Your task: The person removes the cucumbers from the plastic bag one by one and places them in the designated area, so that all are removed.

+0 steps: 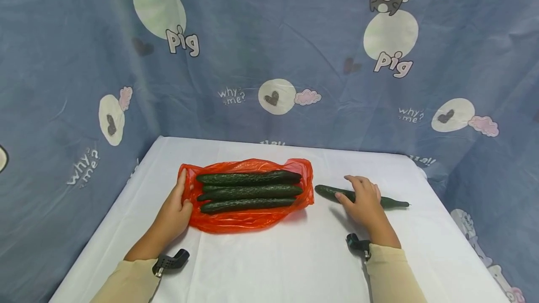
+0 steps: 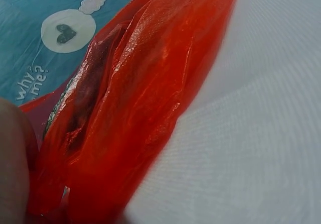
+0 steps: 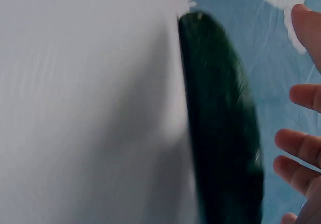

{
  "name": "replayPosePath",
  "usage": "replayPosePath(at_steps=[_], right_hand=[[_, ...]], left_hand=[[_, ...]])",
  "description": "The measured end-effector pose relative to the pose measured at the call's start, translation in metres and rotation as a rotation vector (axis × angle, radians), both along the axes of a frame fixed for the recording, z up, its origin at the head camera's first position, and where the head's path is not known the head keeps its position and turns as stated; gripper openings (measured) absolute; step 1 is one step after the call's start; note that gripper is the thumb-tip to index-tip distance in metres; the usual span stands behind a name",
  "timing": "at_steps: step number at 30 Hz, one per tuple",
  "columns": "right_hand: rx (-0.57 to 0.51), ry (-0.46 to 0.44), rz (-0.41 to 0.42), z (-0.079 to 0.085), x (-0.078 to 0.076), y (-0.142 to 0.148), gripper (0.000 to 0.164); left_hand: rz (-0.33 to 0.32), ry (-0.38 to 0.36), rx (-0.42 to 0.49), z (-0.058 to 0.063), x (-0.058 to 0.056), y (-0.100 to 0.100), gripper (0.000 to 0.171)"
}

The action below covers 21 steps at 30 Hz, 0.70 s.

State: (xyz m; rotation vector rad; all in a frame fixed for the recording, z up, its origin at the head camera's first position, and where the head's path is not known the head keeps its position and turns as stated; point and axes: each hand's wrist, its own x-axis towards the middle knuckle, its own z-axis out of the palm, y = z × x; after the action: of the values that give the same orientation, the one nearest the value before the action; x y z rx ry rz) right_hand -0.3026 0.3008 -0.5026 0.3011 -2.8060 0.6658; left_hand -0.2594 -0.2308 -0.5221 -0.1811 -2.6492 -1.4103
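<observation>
A red plastic bag (image 1: pixel 248 222) lies spread open on the table, with three dark green cucumbers (image 1: pixel 250 192) side by side in it. At its left end my left hand (image 1: pixel 176 209) grips the bag's edge; in the left wrist view the thin red plastic (image 2: pixel 145 103) bunches near the fingers. To the right of the bag, a single cucumber (image 1: pixel 393 203) lies on the cloth. Over the middle of it hovers my right hand (image 1: pixel 363 202), thumb and fingers spread. The right wrist view has the fingers (image 3: pixel 301 143) apart from this cucumber (image 3: pixel 220 118).
White cloth (image 1: pixel 269 265) covers the table. Behind and at both sides hangs a blue curtain (image 1: pixel 320 120) printed with pigs and words. Each wrist wears a black camera mount, the left one (image 1: pixel 170 262) close above the cloth.
</observation>
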Motion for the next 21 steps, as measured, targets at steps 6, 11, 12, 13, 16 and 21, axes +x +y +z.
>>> replayPosePath(at_steps=[6,11,12,13,16,21], right_hand=[[-0.06,0.119,0.037,0.014,0.004,-0.022,0.063],[-0.085,0.181,0.052,0.028,0.008,-0.047,0.061],[-0.089,0.185,0.061,0.031,0.009,-0.052,0.062],[-0.088,0.187,0.067,0.033,0.009,-0.056,0.062],[-0.076,0.194,0.092,0.04,0.011,-0.069,0.063],[-0.069,0.204,0.121,0.048,0.012,-0.09,0.064]], left_hand=[[-0.014,0.001,0.008,-0.001,-0.001,0.001,0.091],[-0.005,0.01,0.003,-0.001,0.001,-0.001,0.092],[-0.005,0.013,0.003,-0.001,0.001,-0.001,0.092],[-0.005,0.015,0.004,-0.002,0.001,-0.001,0.091],[-0.011,0.017,0.009,-0.002,0.0,0.0,0.091],[-0.014,0.029,0.009,-0.002,-0.001,0.0,0.092]])
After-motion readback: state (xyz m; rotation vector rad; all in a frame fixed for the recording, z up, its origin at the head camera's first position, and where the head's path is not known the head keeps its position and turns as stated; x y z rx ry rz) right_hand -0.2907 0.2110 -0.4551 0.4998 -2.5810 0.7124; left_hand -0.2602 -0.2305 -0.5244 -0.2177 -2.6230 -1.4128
